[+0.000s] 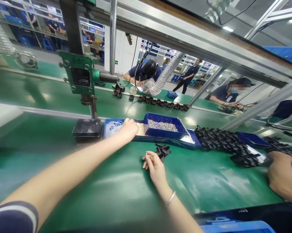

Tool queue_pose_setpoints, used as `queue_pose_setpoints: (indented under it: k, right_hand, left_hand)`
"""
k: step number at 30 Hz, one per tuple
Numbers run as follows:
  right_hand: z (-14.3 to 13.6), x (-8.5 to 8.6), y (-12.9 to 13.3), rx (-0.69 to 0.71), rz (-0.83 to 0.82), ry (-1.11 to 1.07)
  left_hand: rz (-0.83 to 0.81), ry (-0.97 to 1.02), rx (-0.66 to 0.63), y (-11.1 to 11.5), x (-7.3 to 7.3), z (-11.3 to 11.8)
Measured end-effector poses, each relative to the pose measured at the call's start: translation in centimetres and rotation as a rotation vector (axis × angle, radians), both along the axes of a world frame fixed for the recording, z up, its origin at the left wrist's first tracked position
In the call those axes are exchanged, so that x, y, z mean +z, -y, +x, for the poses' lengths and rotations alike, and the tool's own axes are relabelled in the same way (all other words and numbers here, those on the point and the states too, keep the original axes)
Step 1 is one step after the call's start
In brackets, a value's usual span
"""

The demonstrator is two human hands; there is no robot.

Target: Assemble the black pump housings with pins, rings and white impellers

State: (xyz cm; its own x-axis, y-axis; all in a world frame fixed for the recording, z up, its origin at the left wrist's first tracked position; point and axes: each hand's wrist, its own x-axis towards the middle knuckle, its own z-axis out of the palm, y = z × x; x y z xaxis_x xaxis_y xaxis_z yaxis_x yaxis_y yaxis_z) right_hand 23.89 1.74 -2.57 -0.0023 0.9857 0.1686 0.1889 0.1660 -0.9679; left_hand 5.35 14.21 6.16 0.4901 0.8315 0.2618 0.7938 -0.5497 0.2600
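My left hand (129,130) reaches into a long blue tray (155,140), its fingers curled down at small beige pieces (141,129). What those fingers hold, if anything, is hidden. Between thumb and forefinger, my right hand (156,165) pinches a small whitish piece (146,154), its exact kind too small to tell. Just behind that hand, a black plastic part (164,150) with a round stub lies on the green table. Clear rings or tubing (113,127) fill the tray's left end. A blue bin (166,132) of small metal pins (162,125) rests on the tray.
A green press (81,76) stands over a dark block (87,128) at left. Many black parts (216,139) are stacked at right, near another person's arm (284,176). A row of black parts (157,102) lines the conveyor behind. A blue crate (240,227) sits at the bottom right.
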Motion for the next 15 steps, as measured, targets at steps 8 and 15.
queue_pose_setpoints:
  k: [8,15]
  right_hand:
    - [0.5,0.8,-0.4,0.078,-0.039,0.048]
    - [0.5,0.6,-0.6,0.073,-0.073,-0.015]
  left_hand:
    - [-0.145,-0.083,0.006,-4.7,-1.4,1.9]
    - [-0.171,0.004,0.013,-3.7,-1.1,1.6]
